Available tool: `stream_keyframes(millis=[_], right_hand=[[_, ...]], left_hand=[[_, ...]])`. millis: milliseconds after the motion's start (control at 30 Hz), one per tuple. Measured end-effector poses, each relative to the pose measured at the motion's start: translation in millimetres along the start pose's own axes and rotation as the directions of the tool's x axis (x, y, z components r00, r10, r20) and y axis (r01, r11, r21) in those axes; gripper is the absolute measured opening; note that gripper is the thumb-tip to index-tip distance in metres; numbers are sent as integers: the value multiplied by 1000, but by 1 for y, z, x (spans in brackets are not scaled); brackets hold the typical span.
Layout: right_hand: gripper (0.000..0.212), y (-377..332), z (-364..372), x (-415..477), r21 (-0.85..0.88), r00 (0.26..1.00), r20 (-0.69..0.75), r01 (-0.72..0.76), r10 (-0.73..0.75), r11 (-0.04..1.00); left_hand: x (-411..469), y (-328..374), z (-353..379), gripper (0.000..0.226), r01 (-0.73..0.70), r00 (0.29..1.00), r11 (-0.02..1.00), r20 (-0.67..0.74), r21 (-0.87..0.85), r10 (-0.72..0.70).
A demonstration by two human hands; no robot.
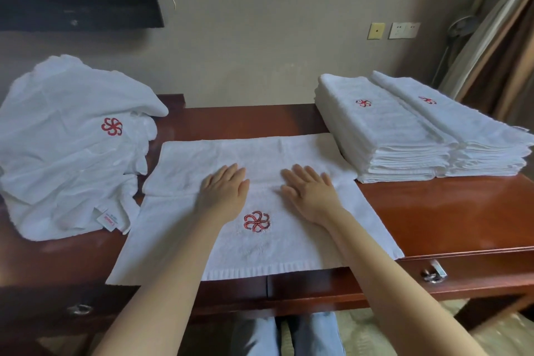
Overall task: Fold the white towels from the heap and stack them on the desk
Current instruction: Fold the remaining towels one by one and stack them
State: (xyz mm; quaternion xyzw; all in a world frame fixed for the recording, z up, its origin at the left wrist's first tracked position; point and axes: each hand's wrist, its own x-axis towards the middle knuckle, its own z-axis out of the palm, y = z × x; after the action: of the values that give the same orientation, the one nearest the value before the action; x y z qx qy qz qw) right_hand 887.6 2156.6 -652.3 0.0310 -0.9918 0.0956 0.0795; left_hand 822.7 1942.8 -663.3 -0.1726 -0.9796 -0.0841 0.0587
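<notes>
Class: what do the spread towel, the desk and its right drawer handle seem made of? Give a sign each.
Spread towel: likely cotton terry, matte, nubby pile. Desk: reddish wood or veneer, glossy lacquer, reflects light. Right drawer handle: probably polished metal, silvery glints.

The spread towel (260, 153) is showing white with a red pinwheel emblem (257, 221), the heap (72, 159) and folded stacks (381, 127) matching it. The desk (433, 211) is gleaming reddish-brown; the heap's label (107, 221) is carrying what looks like red print.

Hands: left hand (224, 192) and right hand (310, 192) flat on spread towel (260, 248)
Heap (72, 147): left on desk (448, 211)
Stacks (404, 130): folded, right
</notes>
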Motion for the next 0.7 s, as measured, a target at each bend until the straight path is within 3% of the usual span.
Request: stream_keyframes(millis=[100, 167, 267, 333, 467, 567, 633, 700], right_hand=[[49, 17, -2, -5, -30, 989, 3, -148, 148, 989], [49, 16, -4, -7, -31, 985, 4, -170, 170, 985], [45, 10, -6, -9, -6, 984, -98, -150, 148, 989], [41, 3, -9, -8, 99, 977, -158, -127, 141, 987], [36, -36, -8, 4, 250, 978, -208, 69, -16, 966], [39, -62, 6, 11, 214, 980, -177, 133, -95, 968], [39, -66, 16, 14, 89, 980, -157, 137, -122, 987], [39, -63, 18, 16, 99, 982, -152, 126, -110, 987]], left_hand=[[-1, -1, 2, 51, 5, 1000, 1000, 3, -6, -5], [-2, -1, 0, 51, 9, 1000, 1000, 6, -10, -9], [-4, 2, -3, 50, 11, 1000, 1000, -2, -20, -11], [-5, 5, -7, 44, 24, 997, 996, -66, -90, -30], [-5, 0, -21, 37, 40, 982, 978, -170, -207, -77], [-16, -11, -21, 46, 78, 996, 993, -36, -87, -82], [-25, -23, -21, 54, 153, 988, 988, 16, 14, -153], [-32, -36, -24, 61, 269, 962, 962, 45, 42, -271]])
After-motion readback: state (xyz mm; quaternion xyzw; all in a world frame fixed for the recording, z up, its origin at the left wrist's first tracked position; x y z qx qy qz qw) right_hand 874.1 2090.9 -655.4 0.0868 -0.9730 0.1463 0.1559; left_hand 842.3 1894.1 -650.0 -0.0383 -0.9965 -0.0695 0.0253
